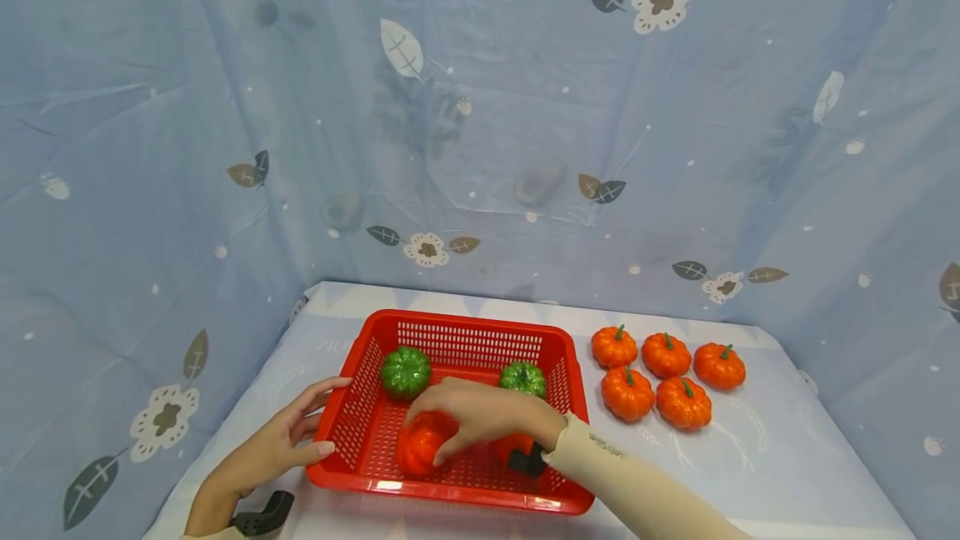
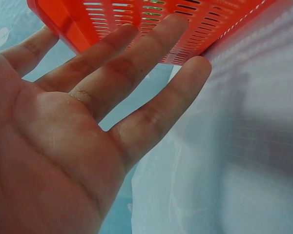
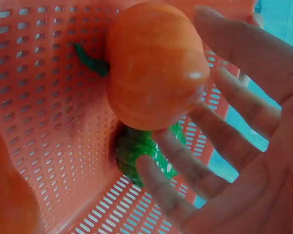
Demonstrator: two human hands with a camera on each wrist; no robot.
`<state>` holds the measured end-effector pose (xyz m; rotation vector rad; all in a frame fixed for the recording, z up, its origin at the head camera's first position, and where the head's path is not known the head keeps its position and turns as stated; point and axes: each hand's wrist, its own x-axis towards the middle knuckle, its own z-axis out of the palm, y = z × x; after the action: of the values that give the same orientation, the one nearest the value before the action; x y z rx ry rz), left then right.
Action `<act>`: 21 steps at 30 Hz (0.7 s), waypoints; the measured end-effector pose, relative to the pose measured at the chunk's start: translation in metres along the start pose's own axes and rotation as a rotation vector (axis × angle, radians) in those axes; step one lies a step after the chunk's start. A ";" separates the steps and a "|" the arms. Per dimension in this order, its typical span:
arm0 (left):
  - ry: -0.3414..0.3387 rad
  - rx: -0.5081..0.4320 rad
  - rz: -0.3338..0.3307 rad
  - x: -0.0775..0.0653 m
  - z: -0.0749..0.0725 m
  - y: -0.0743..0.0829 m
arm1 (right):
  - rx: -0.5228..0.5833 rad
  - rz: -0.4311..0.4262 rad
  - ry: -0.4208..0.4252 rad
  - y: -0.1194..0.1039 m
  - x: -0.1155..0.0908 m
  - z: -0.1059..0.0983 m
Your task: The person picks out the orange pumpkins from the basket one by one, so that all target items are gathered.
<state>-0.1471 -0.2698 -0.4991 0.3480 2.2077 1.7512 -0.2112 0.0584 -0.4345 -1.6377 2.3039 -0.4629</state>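
Observation:
My right hand (image 1: 480,411) reaches into a red perforated basket (image 1: 480,323) and grips a small orange pumpkin (image 1: 417,447) near the front left of it. In the right wrist view, the thumb and fingertips lie around that pumpkin's side, its green stem (image 3: 92,61) pointing away from the palm. A green pumpkin (image 1: 406,372) sits in the basket's back left corner, another green pumpkin (image 1: 522,378) at the back right. Under my right wrist, a second orange pumpkin (image 1: 513,445) is partly hidden. My left hand (image 1: 281,440) touches the basket's left side with extended, spread fingers.
Several orange pumpkins (image 1: 627,394) stand in two rows on the table right of the basket. The table (image 1: 795,457) has a pale patterned cover, and a blue printed curtain (image 1: 510,148) hangs behind it and along both sides.

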 end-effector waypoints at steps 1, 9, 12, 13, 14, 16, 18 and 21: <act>0.000 0.000 0.001 0.000 0.000 0.000 | -0.010 0.005 -0.008 0.000 0.001 0.001; -0.011 -0.015 0.014 0.000 0.000 -0.002 | -0.065 0.120 -0.015 0.000 0.007 0.001; -0.008 -0.017 0.002 0.001 0.000 -0.002 | -0.058 0.149 -0.008 0.003 0.006 0.001; -0.006 -0.015 -0.001 0.001 0.000 -0.002 | -0.051 0.152 -0.006 0.004 0.005 0.001; -0.004 -0.014 -0.004 0.001 0.000 -0.002 | -0.047 0.149 -0.003 0.005 0.004 0.002; -0.004 -0.015 -0.004 0.001 0.000 -0.001 | -0.040 0.140 0.002 0.008 0.003 0.002; -0.006 -0.015 0.001 0.000 0.000 -0.001 | -0.042 0.124 0.009 0.010 0.002 0.002; -0.010 -0.018 0.009 0.000 0.000 -0.002 | -0.060 0.102 0.030 0.013 0.003 0.004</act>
<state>-0.1471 -0.2706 -0.5007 0.3622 2.1862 1.7688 -0.2218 0.0594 -0.4435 -1.5409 2.4322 -0.4018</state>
